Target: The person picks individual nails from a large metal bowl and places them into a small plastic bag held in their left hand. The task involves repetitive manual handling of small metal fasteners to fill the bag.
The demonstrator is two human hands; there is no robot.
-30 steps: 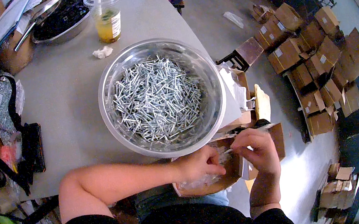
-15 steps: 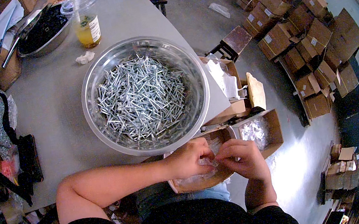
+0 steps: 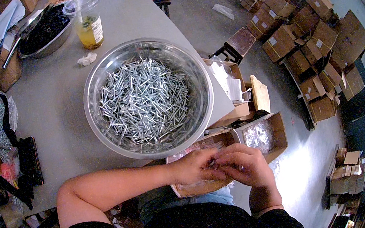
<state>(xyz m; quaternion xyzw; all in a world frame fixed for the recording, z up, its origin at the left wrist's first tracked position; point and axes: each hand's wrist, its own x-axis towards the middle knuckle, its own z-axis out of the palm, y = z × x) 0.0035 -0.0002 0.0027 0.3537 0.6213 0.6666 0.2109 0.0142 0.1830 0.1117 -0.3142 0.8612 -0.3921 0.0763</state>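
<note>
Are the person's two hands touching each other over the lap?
Touching. The head view shows the left hand and right hand pressed together at the fingertips, no gap between them, below the steel bowl.

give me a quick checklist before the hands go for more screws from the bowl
1. Metal bowl sits fully on the grey table: ok.
2. Screws left in the bowl: ok, plenty.
3. Left hand and right hand free: not ok, pressed together over the cardboard box.
4. What the fingers pinch: cannot tell.
5. Iced drink cup away from the bowl: ok.
6. Open box with clear bag within reach: ok, probably.
</note>
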